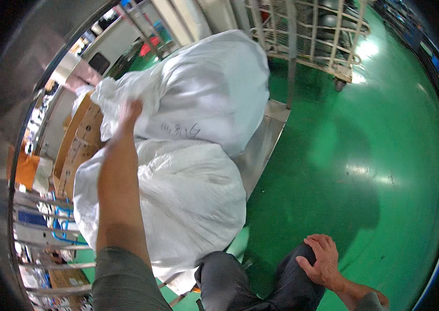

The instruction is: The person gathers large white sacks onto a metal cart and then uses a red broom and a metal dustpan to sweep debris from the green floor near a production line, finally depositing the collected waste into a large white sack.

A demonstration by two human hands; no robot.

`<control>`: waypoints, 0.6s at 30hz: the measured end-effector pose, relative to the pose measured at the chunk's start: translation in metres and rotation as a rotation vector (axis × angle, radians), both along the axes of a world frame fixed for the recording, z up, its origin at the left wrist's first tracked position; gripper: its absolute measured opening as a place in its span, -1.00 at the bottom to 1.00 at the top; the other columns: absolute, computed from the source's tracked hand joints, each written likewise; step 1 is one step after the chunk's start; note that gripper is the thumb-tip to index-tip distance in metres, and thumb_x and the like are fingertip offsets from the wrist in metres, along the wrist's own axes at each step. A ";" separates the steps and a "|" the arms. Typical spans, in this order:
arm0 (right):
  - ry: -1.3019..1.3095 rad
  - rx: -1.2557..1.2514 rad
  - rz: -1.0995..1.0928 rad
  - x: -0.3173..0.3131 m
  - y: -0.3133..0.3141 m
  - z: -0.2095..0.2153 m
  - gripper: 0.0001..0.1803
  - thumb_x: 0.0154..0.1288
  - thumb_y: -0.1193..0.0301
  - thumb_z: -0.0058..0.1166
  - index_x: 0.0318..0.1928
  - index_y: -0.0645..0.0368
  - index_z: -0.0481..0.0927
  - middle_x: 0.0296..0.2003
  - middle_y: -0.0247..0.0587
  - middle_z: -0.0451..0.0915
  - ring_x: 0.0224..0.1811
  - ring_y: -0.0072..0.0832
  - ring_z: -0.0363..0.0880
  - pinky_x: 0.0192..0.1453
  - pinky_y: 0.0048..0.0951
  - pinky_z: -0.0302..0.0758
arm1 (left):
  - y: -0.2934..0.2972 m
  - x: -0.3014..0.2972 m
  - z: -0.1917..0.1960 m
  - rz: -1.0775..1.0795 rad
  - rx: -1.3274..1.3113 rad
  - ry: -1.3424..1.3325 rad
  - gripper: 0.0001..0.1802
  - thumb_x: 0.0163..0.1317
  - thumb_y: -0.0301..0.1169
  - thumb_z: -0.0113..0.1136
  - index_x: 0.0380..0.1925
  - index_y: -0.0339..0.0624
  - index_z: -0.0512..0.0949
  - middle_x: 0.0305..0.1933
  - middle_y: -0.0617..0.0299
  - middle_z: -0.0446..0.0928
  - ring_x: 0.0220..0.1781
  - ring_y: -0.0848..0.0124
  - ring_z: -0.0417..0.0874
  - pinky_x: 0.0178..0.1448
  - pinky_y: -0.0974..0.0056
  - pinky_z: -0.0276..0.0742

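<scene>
Two stuffed white sacks lie on a metal cart. The far sack (214,98) has dark handwriting on its side and a bunched end at its left. At that bunched end, my left hand (131,110) is closed on the cloth, slightly blurred, with its fingertips hidden. My left forearm reaches across the near sack (193,192), which lies between me and the far one. My right hand (323,260) rests on my right knee, holding nothing, with its thumb apart from the fingers.
A cardboard box (82,137) stands left of the sacks, inside the cart's metal bars (53,267). The cart's bare metal bed (266,140) shows at the right. A wheeled wire cage trolley (310,33) stands farther off on the green floor (349,155).
</scene>
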State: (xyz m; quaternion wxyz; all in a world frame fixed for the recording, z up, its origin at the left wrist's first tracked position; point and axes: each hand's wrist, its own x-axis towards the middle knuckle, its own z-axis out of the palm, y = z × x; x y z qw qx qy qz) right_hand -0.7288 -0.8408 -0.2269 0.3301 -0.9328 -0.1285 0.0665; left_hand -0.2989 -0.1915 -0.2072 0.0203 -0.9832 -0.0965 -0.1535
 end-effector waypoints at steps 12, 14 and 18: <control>0.363 -0.082 -0.169 -0.049 -0.008 0.053 -0.46 0.11 0.02 0.09 -0.03 0.17 0.55 0.04 -0.05 0.47 0.09 -0.08 0.39 0.16 -0.04 0.30 | -0.160 -0.118 -0.013 0.021 -0.085 0.449 -0.38 0.26 0.03 -0.07 -0.05 -0.35 0.54 -0.05 -0.22 0.55 -0.04 -0.04 0.58 0.15 0.00 0.36; 0.397 -0.057 -0.145 -0.062 -0.004 0.065 -0.42 0.12 -0.01 0.06 -0.01 0.18 0.55 0.02 -0.02 0.47 0.08 -0.06 0.39 0.14 0.00 0.30 | -0.169 -0.151 0.038 0.356 -0.153 0.360 -0.28 0.18 0.14 -0.01 -0.04 -0.38 0.53 -0.06 -0.19 0.55 0.02 -0.07 0.52 0.16 -0.04 0.33; 0.524 -0.076 -0.110 -0.090 0.008 0.083 -0.38 0.13 -0.06 0.01 0.01 0.17 0.55 0.05 0.00 0.45 0.12 -0.04 0.37 0.16 0.05 0.29 | -0.138 -0.218 0.037 0.282 0.504 -0.036 -0.26 0.16 -0.13 0.12 0.22 -0.40 0.20 0.18 -0.08 0.34 0.12 -0.03 0.41 0.18 0.03 0.35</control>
